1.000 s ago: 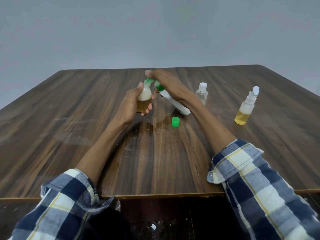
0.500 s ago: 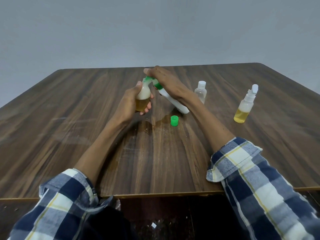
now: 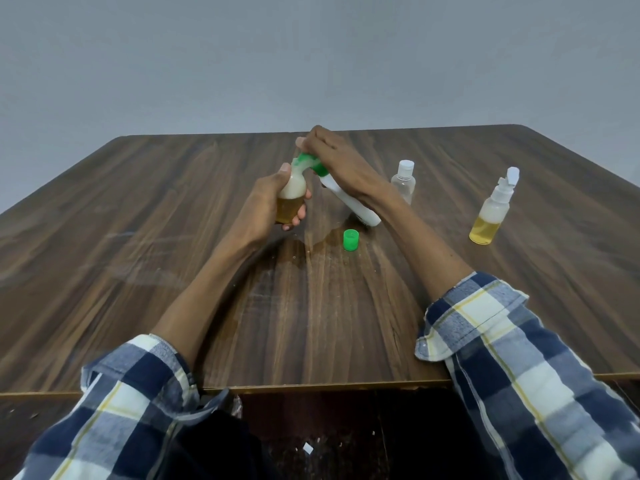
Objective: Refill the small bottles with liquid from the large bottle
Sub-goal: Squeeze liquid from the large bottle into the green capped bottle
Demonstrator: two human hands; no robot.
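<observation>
My left hand [image 3: 268, 202] grips a small clear bottle [image 3: 292, 195] upright above the table; it holds amber liquid below and white foam above. My right hand [image 3: 332, 154] grips the large white bottle [image 3: 349, 199] by its green-collared neck and tilts it, mouth against the small bottle's green top, base pointing down to the right. A loose green cap [image 3: 350, 240] lies on the table below the large bottle. An empty clear bottle with a white cap [image 3: 403, 180] stands behind my right forearm. A small spray bottle [image 3: 493, 211] with amber liquid stands at the right.
The wooden table [image 3: 138, 254] shows a wet patch [image 3: 322, 240] of spilled liquid beside the green cap. Its front edge runs just above my checked sleeves. A plain grey wall stands behind the table.
Both hands and their bottles stay together in almost the same pose; the view has shifted slightly. The foam in the small bottle looks much the same.
</observation>
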